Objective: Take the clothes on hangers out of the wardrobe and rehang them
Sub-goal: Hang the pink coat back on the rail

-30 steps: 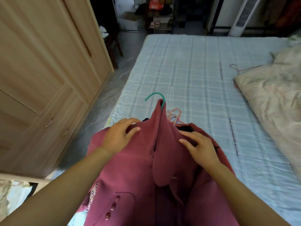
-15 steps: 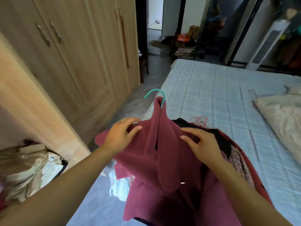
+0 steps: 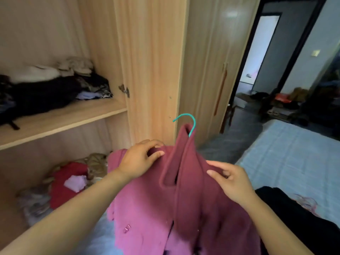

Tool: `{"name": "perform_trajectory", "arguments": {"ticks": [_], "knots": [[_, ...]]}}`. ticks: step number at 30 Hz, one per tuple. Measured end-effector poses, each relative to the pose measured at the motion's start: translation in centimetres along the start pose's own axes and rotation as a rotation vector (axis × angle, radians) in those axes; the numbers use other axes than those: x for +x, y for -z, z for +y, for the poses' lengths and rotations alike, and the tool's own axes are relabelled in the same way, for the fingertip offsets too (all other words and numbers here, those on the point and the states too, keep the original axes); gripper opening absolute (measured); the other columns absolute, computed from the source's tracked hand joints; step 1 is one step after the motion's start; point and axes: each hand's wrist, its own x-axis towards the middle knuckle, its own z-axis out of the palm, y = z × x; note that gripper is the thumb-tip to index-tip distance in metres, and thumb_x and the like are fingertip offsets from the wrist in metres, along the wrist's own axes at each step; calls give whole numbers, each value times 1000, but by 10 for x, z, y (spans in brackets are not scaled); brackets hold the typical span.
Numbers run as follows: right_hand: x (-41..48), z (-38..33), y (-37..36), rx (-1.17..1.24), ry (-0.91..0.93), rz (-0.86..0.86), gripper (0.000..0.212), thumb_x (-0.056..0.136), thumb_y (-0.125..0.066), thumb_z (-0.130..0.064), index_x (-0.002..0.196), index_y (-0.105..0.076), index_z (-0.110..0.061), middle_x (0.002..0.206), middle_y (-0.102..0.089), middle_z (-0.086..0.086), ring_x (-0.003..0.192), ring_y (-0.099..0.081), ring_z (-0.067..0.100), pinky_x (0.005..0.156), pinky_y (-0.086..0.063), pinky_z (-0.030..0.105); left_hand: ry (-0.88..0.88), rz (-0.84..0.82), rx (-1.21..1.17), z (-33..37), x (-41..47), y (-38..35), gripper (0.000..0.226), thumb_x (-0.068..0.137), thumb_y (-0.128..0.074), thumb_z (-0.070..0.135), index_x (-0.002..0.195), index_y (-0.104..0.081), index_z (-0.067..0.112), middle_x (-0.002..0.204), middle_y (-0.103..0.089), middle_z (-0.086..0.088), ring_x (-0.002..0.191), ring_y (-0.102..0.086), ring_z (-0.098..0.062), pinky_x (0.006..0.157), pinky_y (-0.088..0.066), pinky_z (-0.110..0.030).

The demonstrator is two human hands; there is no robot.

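An open light-wood wardrobe (image 3: 150,61) filled the background, its shelf (image 3: 60,118) piled with folded clothes, while a bed (image 3: 287,153) in pale blue checks lay to the right. A maroon coat (image 3: 184,190) on a teal hanger (image 3: 189,124) hung between the two hands, its length dropping toward the floor and the hook pointing up toward the wardrobe. The left hand (image 3: 139,159) pinched the left shoulder; the right hand (image 3: 231,179) gripped the right shoulder, both closed on cloth. No rail was in view, so rehanging probably called for lifting the hook higher.
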Motion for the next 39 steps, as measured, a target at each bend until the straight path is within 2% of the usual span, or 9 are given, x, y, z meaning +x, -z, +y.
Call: {"name": "perform_trajectory", "arguments": {"ticks": [2,6,10,14,19,22,25,32,39], "knots": [[22,-13,-21,35,34,16,44,76,-74,-11,85,-68,-54,84,-68,-30,78,-63,-11,73,-44,5,11,56,35,-15,6,28,39,80,-46,60,104,-62,34,102,-66,11,98,-60,-9,87,-47,-35],[77,-46,-60,108,165,0,33,76,-72,-1,93,-70,-29,45,-52,-27,48,-48,-14,52,-34,3,16,186,123,-49,30,86,42,79,-45,65,104,-62,36,104,-63,21,101,-59,-4,89,-47,-37],[155,-85,-93,151,302,12,43,75,-75,-7,89,-68,-47,57,-59,-33,50,-48,-13,53,-35,3,36,333,216,-85,75,140,45,76,-41,74,108,-51,44,101,-62,26,100,-58,-1,87,-48,-38],[244,-121,-121,143,412,0,27,76,-74,-6,99,-71,-20,41,-46,-29,48,-47,-16,52,-33,1,62,407,278,-115,134,194,38,74,-42,69,105,-50,49,97,-64,18,94,-60,-5,84,-48,-40],[357,-161,-154,136,523,75,25,74,-76,-29,94,-70,-41,69,-63,-35,50,-57,0,54,-44,13,66,493,298,-130,208,259,33,71,-45,65,100,-51,50,92,-65,26,93,-60,-1,86,-48,-36],[418,-188,-167,172,593,105,21,76,-74,-29,95,-71,-36,49,-61,-5,33,-33,6,38,-30,19,51,559,336,-145,246,294,38,73,-46,65,102,-56,42,94,-68,22,95,-62,-1,85,-49,-37],[461,-223,-180,171,646,117,19,78,-73,-25,94,-72,-34,37,-45,-15,33,-40,6,38,-27,11,39,606,396,-163,275,327,43,76,-45,63,100,-64,32,96,-67,17,94,-62,-8,84,-49,-39],[532,-291,-211,138,795,265,24,77,-74,-21,97,-72,-33,88,-69,-15,60,-61,9,63,-48,28,-6,665,496,-200,318,400,35,80,-47,58,110,-54,41,101,-60,19,96,-57,-7,87,-47,-39],[599,-346,-237,135,797,302,22,79,-71,-23,97,-71,-35,68,-66,-17,53,-54,2,53,-38,21,-21,745,395,-238,364,464,33,76,-38,68,98,-55,50,109,-60,14,101,-53,1,96,-43,-29]]}}
